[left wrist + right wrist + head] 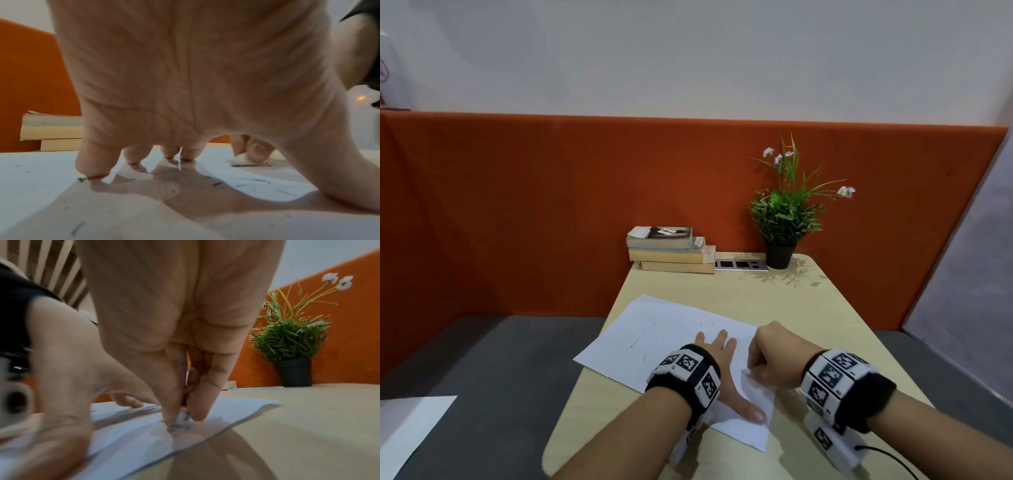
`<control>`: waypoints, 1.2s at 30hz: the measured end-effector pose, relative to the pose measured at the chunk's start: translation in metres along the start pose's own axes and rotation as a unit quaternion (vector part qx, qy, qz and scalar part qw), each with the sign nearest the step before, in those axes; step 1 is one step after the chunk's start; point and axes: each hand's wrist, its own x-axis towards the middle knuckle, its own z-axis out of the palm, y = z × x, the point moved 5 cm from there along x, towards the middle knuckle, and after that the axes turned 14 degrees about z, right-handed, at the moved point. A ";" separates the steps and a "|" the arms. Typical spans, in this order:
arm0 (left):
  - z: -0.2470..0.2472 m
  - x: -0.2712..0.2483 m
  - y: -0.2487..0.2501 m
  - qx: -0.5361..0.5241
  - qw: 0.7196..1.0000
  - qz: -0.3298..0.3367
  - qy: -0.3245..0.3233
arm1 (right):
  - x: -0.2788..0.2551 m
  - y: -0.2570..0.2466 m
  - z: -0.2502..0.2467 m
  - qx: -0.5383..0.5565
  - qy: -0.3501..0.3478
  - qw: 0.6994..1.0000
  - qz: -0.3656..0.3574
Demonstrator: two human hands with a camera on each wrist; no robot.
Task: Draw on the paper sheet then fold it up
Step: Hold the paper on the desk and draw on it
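Observation:
A white paper sheet (654, 335) with faint dark pencil strokes lies askew on the light wooden table (825, 325). My left hand (729, 373) lies flat on the sheet, fingers spread and straight, thumb stretched toward me. The left wrist view shows its fingertips (92, 164) pressing the paper (41, 178). My right hand (751, 371) is curled just to the right, over the sheet's right part. It pinches a small white eraser-like piece (183, 417) against the paper (236, 410), and that piece (242, 160) also shows past my left hand. The sheet wrinkles slightly beside the right fingers.
A stack of books (671, 250), a socket panel (741, 265) and a potted plant (780, 219) stand at the table's far edge against the orange partition (517, 205). Another white sheet (407, 425) lies on the grey surface at lower left. A black cable (887, 459) trails from my right wrist.

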 end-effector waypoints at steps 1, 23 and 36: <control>0.000 0.000 0.001 0.000 1.000 0.000 0.000 | -0.007 0.002 0.004 0.006 -0.016 1.000 -0.001; -0.004 -0.005 0.004 -0.002 1.000 -0.005 -0.013 | -0.008 0.007 -0.003 -0.008 -0.033 0.999 -0.003; -0.003 -0.004 0.004 0.003 1.000 -0.006 -0.010 | -0.021 0.000 0.009 -0.004 -0.066 0.997 -0.033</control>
